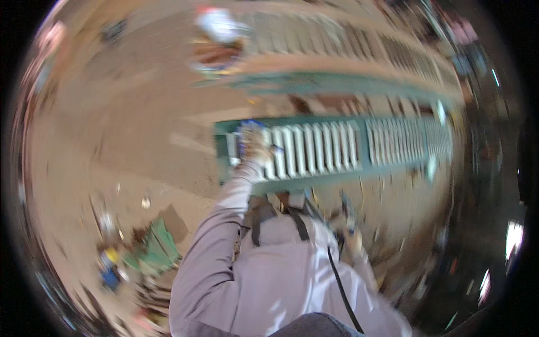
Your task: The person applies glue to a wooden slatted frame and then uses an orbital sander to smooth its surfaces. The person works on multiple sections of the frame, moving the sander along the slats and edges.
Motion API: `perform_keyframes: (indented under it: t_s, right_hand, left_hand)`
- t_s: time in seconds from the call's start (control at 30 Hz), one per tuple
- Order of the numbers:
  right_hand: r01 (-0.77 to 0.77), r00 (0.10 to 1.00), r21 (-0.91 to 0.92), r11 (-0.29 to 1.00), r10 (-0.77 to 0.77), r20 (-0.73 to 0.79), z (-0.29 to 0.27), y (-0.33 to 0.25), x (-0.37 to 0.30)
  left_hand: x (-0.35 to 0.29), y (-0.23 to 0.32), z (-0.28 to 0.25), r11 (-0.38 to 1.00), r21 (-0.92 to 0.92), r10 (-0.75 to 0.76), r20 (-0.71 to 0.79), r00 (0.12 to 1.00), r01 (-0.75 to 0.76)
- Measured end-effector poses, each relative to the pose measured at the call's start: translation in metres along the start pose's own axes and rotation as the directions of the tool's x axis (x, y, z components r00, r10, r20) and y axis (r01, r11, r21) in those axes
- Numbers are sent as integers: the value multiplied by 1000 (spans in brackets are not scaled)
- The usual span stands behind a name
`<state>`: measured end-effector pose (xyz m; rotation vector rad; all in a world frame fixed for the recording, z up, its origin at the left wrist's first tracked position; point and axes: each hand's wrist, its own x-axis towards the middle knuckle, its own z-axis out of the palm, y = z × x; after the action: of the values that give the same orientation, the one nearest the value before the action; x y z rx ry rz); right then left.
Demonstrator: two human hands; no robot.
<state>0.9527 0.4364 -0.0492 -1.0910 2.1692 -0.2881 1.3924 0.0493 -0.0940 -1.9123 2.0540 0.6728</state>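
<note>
A green-framed louvered shutter with pale slats lies across the middle of the head view. My left hand reaches onto its left end, over the first slats. Something blue shows around the fingers, but motion blur hides whether it is a held thing or part of a glove. Low on the right, by my side, is my right hand, closed around a long, thin bluish tool that points up toward the shutter. Blur hides the tool's kind.
Beyond lies another louvered shutter, dusty brown with a green edge. A white container with a red top stands at its left end. Green cloth and a blue-and-yellow item lie on the brown ground at lower left.
</note>
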Motion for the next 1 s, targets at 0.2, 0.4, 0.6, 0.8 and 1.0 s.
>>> perform_keyframes:
  t_s: [0.2, 0.4, 0.6, 0.8, 1.0]
  right_hand:
    - [-142, 972, -160, 977, 107, -210, -1, -92, -32]
    - [-479, 868, -7, 878, 472, -153, 77, -18, -160]
    - [-718, 655, -47, 695, 697, 292, 162, 55, -262]
    - [-678, 671, 22, 734, 607, 425, 127, 118, -193]
    - [-476, 873, 43, 878, 466, 144, 24, 184, -20]
  left_hand:
    - [-9, 9, -26, 960, 279, -19, 16, 1000, 14]
    - [-6, 25, -9, 892, 449, -27, -55, 998, 49]
    - [2, 14, 3, 843, 526, -60, -110, 992, 109]
    - [-6, 31, 14, 860, 478, -82, -219, 972, 180]
    - [-23, 219, 8, 895, 446, 146, -266, 953, -12]
